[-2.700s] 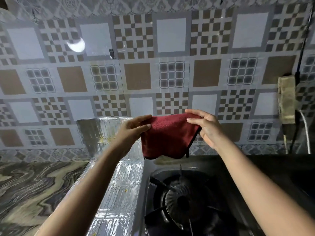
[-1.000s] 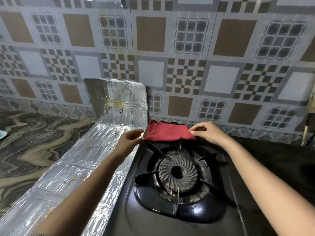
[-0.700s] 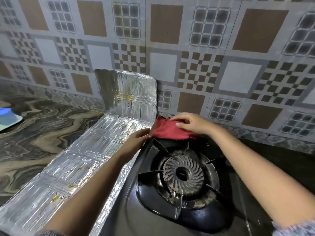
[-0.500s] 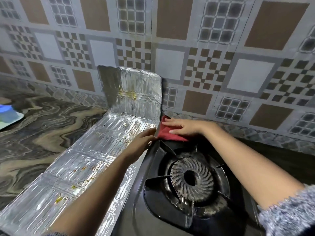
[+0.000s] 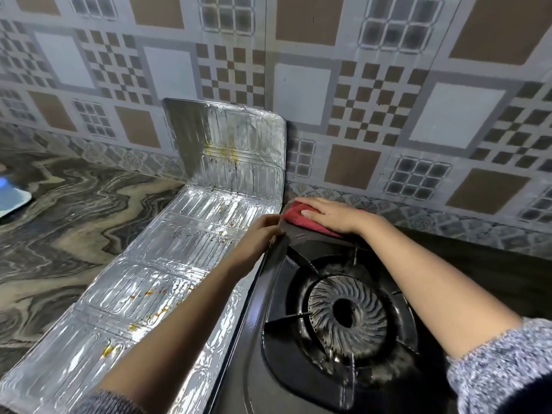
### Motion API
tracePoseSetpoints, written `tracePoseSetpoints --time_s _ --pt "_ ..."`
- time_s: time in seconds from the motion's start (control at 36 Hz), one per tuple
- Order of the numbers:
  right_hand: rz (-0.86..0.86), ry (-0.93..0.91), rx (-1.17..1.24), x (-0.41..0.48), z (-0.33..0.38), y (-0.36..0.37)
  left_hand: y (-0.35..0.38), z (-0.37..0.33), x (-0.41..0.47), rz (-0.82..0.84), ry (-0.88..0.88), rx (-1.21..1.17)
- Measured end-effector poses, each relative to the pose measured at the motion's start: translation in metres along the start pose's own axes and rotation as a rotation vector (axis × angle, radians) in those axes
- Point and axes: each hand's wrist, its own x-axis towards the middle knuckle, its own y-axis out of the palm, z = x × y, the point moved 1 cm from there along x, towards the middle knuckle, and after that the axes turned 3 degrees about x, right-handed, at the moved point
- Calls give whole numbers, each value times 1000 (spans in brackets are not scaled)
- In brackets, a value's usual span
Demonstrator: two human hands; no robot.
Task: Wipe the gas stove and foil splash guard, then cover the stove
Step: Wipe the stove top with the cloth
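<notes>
The black gas stove (image 5: 260,366) fills the lower right, its round burner (image 5: 346,309) under a metal pan support. A red cloth (image 5: 294,218) lies on the stove's far left corner. My right hand (image 5: 331,215) presses flat on the cloth, fingers pointing left. My left hand (image 5: 258,237) rests on the stove's left edge beside the cloth, fingers curled over the rim. The foil splash guard (image 5: 167,279) lies flat to the left of the stove, with one panel (image 5: 227,150) standing against the wall. Yellow-brown grease spots mark the foil.
A patterned tile wall (image 5: 358,85) runs along the back. The marbled countertop (image 5: 59,240) spreads to the left of the foil. A blue and white object (image 5: 10,198) lies at the far left edge. Dark counter (image 5: 493,264) continues right of the stove.
The cloth came down from in front of the wall onto the stove's far edge. My right hand flattened on it and slid it left into the corner; my left hand let go and stayed at the rim.
</notes>
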Motion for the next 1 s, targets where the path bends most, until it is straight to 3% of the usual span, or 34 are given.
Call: tracePoseSetpoints --time_s 0.19,0.33,0.64,1.0 --pt "-31 7 106 -23 -22 -6 7 -17 7 17 80 145" --pt "-76 56 47 -44 -39 -6 13 -27 19 8 93 298" --pt "-127 177 -32 -94 -84 -10 59 -46 41 50 204 930" --pt "-179 266 -36 -159 -157 -16 150 -68 51 339 184 1058"
